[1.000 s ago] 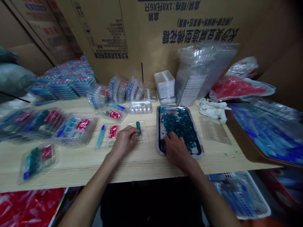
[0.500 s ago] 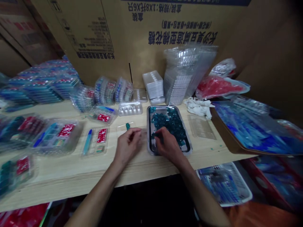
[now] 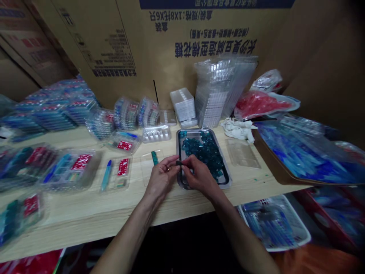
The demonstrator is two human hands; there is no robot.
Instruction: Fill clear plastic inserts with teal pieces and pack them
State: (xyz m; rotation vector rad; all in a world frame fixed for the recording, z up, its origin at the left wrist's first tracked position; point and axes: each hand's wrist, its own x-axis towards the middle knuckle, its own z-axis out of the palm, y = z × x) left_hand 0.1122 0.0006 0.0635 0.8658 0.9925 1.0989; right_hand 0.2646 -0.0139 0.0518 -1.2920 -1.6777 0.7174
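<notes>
My left hand (image 3: 163, 176) and my right hand (image 3: 199, 173) meet over the left rim of a metal tray (image 3: 227, 185). Between their fingertips they pinch a small dark green piece (image 3: 179, 163), whose exact kind I cannot make out. Many small teal, glossy pieces (image 3: 207, 152) lie heaped in the tray. Just left of my left hand, a shallow clear plastic tray (image 3: 145, 171) lies flat, partly covered by that hand. A green strip (image 3: 154, 157) rests in it.
Packs with a blue pen and red dotted card (image 3: 123, 167) lie to the left. Stacked clear trays (image 3: 212, 91) and white trays (image 3: 184, 106) stand against a large carton (image 3: 159, 45). A box of blue pieces (image 3: 302, 152) and a white glove (image 3: 238, 129) are right.
My right hand has lifted from the tray's contents and moved left to meet my left hand. The dark green piece now shows between their fingertips. The view has shifted slightly.
</notes>
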